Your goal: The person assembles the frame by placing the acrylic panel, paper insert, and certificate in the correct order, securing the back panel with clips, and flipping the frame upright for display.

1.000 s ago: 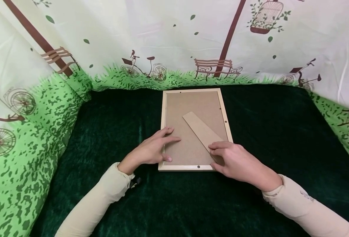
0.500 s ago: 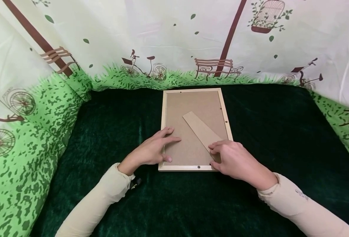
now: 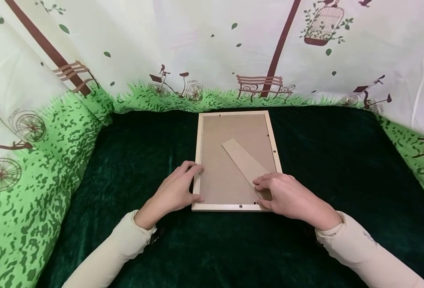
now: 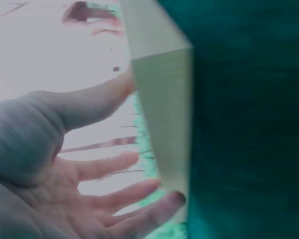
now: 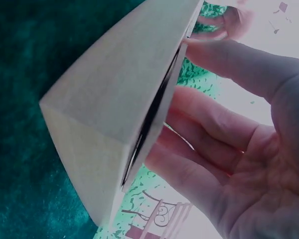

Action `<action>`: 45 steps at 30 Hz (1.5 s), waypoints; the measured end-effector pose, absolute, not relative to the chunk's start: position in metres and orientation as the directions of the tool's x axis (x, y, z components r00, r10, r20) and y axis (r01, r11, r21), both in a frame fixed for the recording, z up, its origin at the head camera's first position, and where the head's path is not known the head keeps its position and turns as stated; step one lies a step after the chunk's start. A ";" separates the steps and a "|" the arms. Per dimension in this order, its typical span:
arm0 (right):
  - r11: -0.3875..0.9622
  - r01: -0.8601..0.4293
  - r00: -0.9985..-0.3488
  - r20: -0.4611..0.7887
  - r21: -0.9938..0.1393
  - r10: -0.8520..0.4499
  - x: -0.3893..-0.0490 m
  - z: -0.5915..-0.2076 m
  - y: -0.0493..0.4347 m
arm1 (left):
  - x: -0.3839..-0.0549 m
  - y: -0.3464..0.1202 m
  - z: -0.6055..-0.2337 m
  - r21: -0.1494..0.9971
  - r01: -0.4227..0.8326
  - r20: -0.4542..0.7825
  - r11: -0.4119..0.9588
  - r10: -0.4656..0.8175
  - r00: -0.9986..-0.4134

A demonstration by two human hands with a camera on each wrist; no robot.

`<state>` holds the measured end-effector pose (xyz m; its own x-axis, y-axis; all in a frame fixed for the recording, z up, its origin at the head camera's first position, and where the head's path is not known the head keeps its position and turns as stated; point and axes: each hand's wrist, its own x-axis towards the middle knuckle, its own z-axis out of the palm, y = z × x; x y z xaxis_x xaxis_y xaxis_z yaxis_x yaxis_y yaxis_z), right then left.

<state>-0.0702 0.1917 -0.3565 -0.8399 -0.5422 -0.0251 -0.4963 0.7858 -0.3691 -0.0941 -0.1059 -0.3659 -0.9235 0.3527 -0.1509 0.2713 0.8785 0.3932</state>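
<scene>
A pale wooden picture frame [image 3: 215, 207] lies with its back up, showing a brown backing board [image 3: 219, 176]. On that board a long easel stand [image 3: 245, 158] lies slantwise, its lower right end hidden under my right hand [image 3: 287, 196]. That hand's curled fingers and thumb grip the stand near the frame's lower right corner; in the right wrist view a dark gap shows beside the stand [image 5: 157, 117]. My left hand [image 3: 172, 190] touches the frame's left side, fingers fairly straight and thumb by the lower left corner. In the left wrist view its fingers spread beside the frame's edge [image 4: 164, 109].
Dark green velvet cloth [image 3: 143, 248] covers the table under the frame. Behind and at both sides hangs a printed curtain [image 3: 197, 48] with bicycles and benches, its green hem meeting the cloth close to the frame's far edge.
My left hand has drawn back leftward, its fingertips moving from the backing board to the frame's left edge. The right hand stays nearly in place at the stand. The head view has tilted slightly.
</scene>
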 end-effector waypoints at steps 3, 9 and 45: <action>0.784 -0.508 -0.833 -0.028 -0.358 -0.552 -0.069 -0.356 0.192 | -0.086 -0.110 -0.372 0.478 0.153 -0.151 0.865 0.252 -0.956; 0.777 -0.533 -0.827 0.010 -0.333 -0.563 -0.068 -0.357 0.193 | -0.082 -0.111 -0.382 0.651 0.062 -0.129 0.757 0.191 -0.973; 0.745 -0.614 -0.765 -0.037 -0.262 -0.643 -0.064 -0.355 0.196 | -0.087 -0.109 -0.390 0.756 0.063 -0.011 0.652 0.109 -0.994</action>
<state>-0.0644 0.1964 -0.3550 -0.7649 -0.6430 -0.0371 -0.6136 0.7450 -0.2616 -0.0870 -0.1086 -0.3902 -0.9940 0.1093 -0.0113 0.0631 0.6519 0.7557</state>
